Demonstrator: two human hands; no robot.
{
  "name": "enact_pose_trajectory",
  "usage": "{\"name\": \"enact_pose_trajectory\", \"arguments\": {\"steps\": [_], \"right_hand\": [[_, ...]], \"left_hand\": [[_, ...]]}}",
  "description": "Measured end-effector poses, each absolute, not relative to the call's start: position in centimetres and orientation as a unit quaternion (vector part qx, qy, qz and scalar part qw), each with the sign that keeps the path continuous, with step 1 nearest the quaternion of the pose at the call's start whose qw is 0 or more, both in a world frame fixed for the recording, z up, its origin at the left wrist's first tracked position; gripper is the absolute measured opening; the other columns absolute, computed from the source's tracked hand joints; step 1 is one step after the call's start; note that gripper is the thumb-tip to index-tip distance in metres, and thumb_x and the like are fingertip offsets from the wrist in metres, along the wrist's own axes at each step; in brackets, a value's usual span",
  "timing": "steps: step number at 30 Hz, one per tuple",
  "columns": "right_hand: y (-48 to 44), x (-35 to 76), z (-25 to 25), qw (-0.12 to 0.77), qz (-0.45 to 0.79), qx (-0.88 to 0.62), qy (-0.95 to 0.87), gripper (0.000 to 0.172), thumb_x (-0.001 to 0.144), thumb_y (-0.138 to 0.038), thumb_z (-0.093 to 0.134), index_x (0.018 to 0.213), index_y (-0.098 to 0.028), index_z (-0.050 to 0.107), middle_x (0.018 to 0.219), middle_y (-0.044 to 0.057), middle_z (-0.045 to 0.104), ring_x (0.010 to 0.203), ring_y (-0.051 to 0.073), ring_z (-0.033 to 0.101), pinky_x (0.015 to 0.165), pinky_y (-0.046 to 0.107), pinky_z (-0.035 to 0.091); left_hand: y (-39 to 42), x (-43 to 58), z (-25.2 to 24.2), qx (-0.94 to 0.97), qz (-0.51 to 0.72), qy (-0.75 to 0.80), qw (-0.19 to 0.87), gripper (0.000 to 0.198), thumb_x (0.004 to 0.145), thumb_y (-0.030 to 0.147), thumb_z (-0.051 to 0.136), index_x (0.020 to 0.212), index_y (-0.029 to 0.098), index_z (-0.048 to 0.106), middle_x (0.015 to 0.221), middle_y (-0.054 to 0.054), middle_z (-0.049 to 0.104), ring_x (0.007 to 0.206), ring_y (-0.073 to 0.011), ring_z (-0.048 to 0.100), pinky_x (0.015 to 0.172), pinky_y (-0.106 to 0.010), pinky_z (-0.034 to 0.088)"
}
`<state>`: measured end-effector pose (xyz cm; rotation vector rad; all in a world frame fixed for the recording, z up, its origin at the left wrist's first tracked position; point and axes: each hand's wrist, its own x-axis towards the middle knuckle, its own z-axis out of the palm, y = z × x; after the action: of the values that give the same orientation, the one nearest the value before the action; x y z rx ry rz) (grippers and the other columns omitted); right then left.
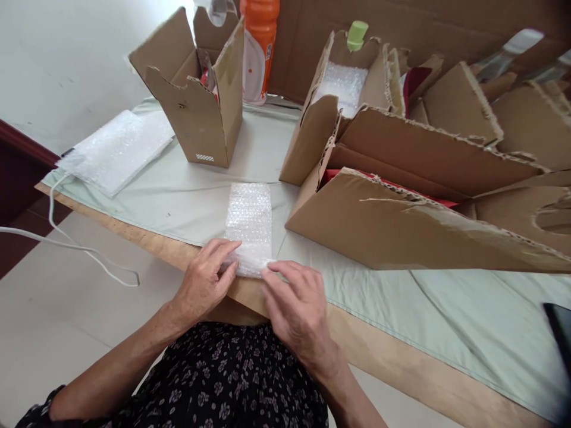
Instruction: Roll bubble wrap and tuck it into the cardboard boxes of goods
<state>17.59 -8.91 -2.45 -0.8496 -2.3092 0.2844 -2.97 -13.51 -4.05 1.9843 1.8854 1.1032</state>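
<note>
A small rectangular piece of bubble wrap (250,217) lies at the table's front edge, its near end folded over in a whitish strip. My left hand (206,273) grips the left side of that fold, thumb and fingers curled at its edge. At the opposite corner, my right hand (297,297) pinches the fold between thumb and fingertips. Whether anything is inside the wrap cannot be made out. Farther left, a stack of bubble wrap sheets (120,148) rests on the pale green cloth.
An upright cardboard box (200,113) stands behind the wrap, beside an orange bottle (261,47). To the right are a cardboard bin (383,220) with red contents and another bin (297,142) holding bubble wrap. A white cable (89,249) hangs off the left edge. A dark device (559,333) lies far right.
</note>
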Motion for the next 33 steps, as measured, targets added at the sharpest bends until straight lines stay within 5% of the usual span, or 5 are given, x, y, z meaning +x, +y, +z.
{"name": "enact_pose_trajectory", "arguments": {"steps": [4, 8, 15, 28, 33], "right_hand": [[-8.0, 16.8, -3.5, 0.254, 0.098, -0.290, -0.917, 0.026, 0.101, -0.012, 0.055, 0.123, -0.018, 0.067, 0.126, 0.009, 0.076, 0.126, 0.028, 0.063, 0.099, 0.044, 0.046], [-7.0, 16.9, -3.2, 0.243, 0.166, -0.293, -0.910, 0.026, 0.104, -0.011, 0.050, 0.120, -0.019, 0.068, 0.111, 0.006, 0.080, 0.101, 0.023, 0.070, 0.093, 0.041, 0.047], [-7.6, 17.9, -2.0, 0.267, 0.200, -0.353, -0.874, 0.025, 0.107, -0.025, 0.052, 0.127, -0.017, 0.065, 0.116, 0.010, 0.077, 0.102, 0.024, 0.070, 0.089, 0.040, 0.052], [-7.7, 17.7, -2.9, 0.248, 0.162, -0.365, -0.883, 0.020, 0.105, -0.023, 0.056, 0.122, -0.020, 0.065, 0.110, 0.008, 0.078, 0.099, 0.025, 0.069, 0.091, 0.042, 0.049], [-7.9, 18.5, -2.8, 0.265, 0.164, -0.393, -0.865, 0.034, 0.107, -0.032, 0.051, 0.137, -0.019, 0.058, 0.118, 0.013, 0.075, 0.103, 0.027, 0.069, 0.091, 0.044, 0.050]], "left_hand": [[-13.7, -2.9, -4.3, 0.672, 0.359, 0.646, 0.054, 0.028, 0.101, 0.015, 0.055, 0.127, 0.014, 0.065, 0.126, -0.016, 0.064, 0.110, -0.0241, 0.068, 0.093, -0.039, 0.060], [-14.9, -3.3, -3.6, 0.714, 0.349, 0.605, 0.043, 0.026, 0.097, 0.019, 0.065, 0.123, 0.014, 0.066, 0.133, -0.019, 0.064, 0.120, -0.0308, 0.061, 0.102, -0.051, 0.053], [-14.7, -3.7, -3.4, 0.696, 0.388, 0.593, 0.116, 0.023, 0.097, 0.013, 0.062, 0.120, 0.015, 0.067, 0.094, -0.007, 0.074, 0.090, -0.0227, 0.065, 0.082, -0.040, 0.055], [-13.9, -3.8, -3.4, 0.737, 0.368, 0.563, 0.064, 0.033, 0.095, 0.021, 0.067, 0.128, 0.018, 0.064, 0.129, -0.016, 0.066, 0.124, -0.0323, 0.060, 0.105, -0.054, 0.050], [-12.7, -3.9, -3.8, 0.717, 0.370, 0.582, 0.104, 0.027, 0.098, 0.020, 0.062, 0.125, 0.018, 0.067, 0.110, -0.010, 0.074, 0.105, -0.0264, 0.067, 0.095, -0.045, 0.053]]}}
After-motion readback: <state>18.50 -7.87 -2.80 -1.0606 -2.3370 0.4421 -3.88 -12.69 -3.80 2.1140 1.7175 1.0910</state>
